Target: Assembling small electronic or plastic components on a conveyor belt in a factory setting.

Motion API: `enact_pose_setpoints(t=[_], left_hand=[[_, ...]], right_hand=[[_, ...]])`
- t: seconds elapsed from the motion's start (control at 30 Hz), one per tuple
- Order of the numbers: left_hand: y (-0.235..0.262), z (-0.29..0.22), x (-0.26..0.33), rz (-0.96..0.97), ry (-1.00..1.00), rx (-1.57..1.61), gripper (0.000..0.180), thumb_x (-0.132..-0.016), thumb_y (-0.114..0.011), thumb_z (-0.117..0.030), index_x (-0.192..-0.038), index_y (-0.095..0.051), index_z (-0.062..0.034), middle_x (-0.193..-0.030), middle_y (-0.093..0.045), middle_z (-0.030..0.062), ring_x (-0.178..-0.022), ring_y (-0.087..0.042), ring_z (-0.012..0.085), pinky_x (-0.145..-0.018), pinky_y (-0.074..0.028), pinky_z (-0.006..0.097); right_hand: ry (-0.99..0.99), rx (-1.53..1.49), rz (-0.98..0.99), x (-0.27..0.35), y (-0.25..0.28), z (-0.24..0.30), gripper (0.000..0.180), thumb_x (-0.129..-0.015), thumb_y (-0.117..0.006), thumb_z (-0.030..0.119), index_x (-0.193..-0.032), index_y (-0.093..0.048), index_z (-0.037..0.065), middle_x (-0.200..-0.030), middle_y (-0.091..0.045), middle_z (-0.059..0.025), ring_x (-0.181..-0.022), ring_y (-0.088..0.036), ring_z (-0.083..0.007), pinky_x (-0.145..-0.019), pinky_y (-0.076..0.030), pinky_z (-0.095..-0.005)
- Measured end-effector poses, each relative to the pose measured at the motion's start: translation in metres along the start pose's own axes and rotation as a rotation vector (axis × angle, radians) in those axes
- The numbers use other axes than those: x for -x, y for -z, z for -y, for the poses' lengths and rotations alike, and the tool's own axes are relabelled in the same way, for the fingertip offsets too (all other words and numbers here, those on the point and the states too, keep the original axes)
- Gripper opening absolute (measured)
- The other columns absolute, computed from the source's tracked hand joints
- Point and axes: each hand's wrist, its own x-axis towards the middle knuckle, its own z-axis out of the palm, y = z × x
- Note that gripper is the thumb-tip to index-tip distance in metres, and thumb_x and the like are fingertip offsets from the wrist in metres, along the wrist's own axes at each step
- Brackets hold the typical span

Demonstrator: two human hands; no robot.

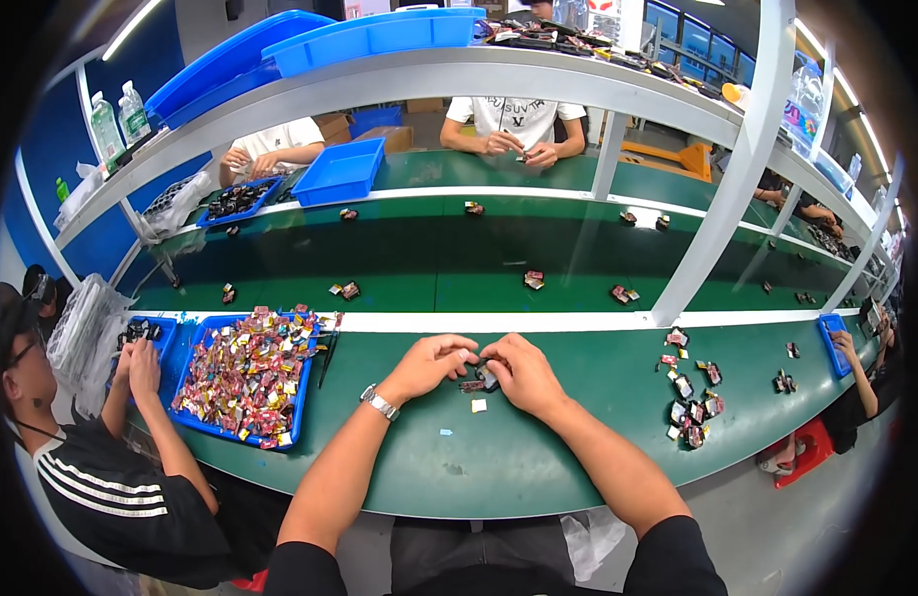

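My right hand [523, 375] grips a small black plastic part [491, 377] just above the green bench. A reddish circuit board [471, 386] hangs at that part's left side, seemingly joined to it. My left hand [431, 368], with a metal watch on its wrist, is curled beside the part. Its fingertips come together near the part's upper left, and what lies between them is hidden. Just below the hands lies a small whitish-yellow square piece [479, 405]. A small light-blue scrap [446, 432] rests nearer to me.
A blue tray [298, 422] heaped with small boards stands left, with black tweezers [329, 358] beside it. Several black assemblies [689, 412] lie right. Beyond a white rail [538, 321], a green belt [429, 290] carries scattered units. A grey post [722, 189] rises right. Co-workers sit around.
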Motion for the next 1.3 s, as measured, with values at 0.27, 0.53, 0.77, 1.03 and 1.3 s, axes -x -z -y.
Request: enact_pose_setpoints(t=[0.27, 0.53, 0.77, 1.03, 1.3], left_hand=[[-0.012, -0.013, 0.002, 0.152, 0.040, 0.151, 0.035, -0.093, -0.056, -0.002, -0.127, -0.056, 0.0009, -0.097, -0.066, 0.0061, -0.076, -0.061, 0.0095, -0.069, -0.053, 0.026], [-0.015, -0.014, 0.004, -0.027, 0.084, 0.291, 0.039, -0.087, -0.051, 0.008, -0.125, -0.054, -0.0002, -0.107, -0.058, 0.0099, -0.088, -0.064, 0.0168, -0.080, -0.060, 0.030], [-0.017, -0.004, 0.001, -0.142, -0.001, 0.089, 0.016, -0.093, -0.054, 0.001, -0.108, -0.056, -0.0026, -0.095, -0.063, 0.0062, -0.084, -0.064, 0.0135, -0.070, -0.058, 0.027], [-0.021, -0.008, 0.001, -0.142, -0.036, 0.269, 0.027, -0.093, -0.053, 0.002, -0.120, -0.055, -0.0005, -0.103, -0.065, 0.0106, -0.089, -0.065, 0.0157, -0.076, -0.058, 0.029], [-0.014, -0.009, 0.005, 0.056, 0.049, 0.534, 0.033, -0.095, -0.050, 0.001, -0.128, -0.052, -0.0010, -0.114, -0.062, 0.0121, -0.106, -0.063, 0.0205, -0.093, -0.055, 0.036]], right_hand=[[0.160, 0.041, -0.127, -0.009, 0.003, 0.000, 0.018, -0.082, -0.068, 0.001, -0.099, -0.059, 0.001, -0.092, -0.061, -0.0121, -0.080, -0.063, -0.0266, -0.070, -0.052, -0.0359], [-0.297, -0.268, 0.119, 0.000, 0.009, 0.007, 0.022, -0.084, -0.066, 0.008, -0.099, -0.052, 0.000, -0.097, -0.065, -0.0151, -0.087, -0.065, -0.0283, -0.078, -0.053, -0.0377], [-0.188, -0.142, 0.052, -0.002, -0.004, 0.013, 0.033, -0.084, -0.071, 0.011, -0.105, -0.048, 0.001, -0.090, -0.068, -0.0127, -0.084, -0.068, -0.0269, -0.075, -0.053, -0.0366], [-0.371, -0.398, 0.039, -0.002, -0.001, 0.020, 0.025, -0.087, -0.067, 0.008, -0.107, -0.052, 0.004, -0.091, -0.072, -0.0116, -0.074, -0.067, -0.0191, -0.068, -0.053, -0.0323], [-0.120, -0.178, 0.052, -0.002, 0.006, 0.019, 0.013, -0.082, -0.065, 0.004, -0.094, -0.061, 0.005, -0.082, -0.063, -0.0098, -0.081, -0.061, -0.0279, -0.076, -0.050, -0.0380]])
